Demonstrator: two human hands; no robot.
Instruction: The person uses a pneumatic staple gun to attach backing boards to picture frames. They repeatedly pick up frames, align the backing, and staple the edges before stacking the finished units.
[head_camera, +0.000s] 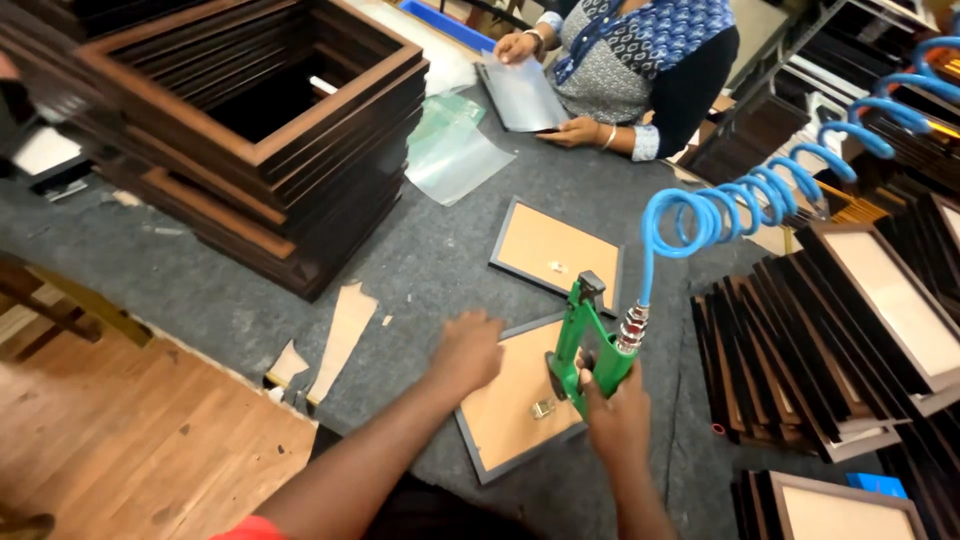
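Head view: grey felt-like counter (420, 260), wood floor (130, 430) off to the left of both hands. Left hand (467, 350) pressed flat, fingers released, on the frame back (505, 405) — frame lies face-down just under the hands. Right hand (618, 405) clenched round the green pneumatic tacker (585, 335), nose on the frame's edge; blue coiled hose (760, 195) runs up & right. Second frame (555, 255) just beyond the hands. Stack of dark frames (260, 140) far left; more frames (830, 350) right. Another person (640, 60) across the counter w/ a sheet (520, 95).
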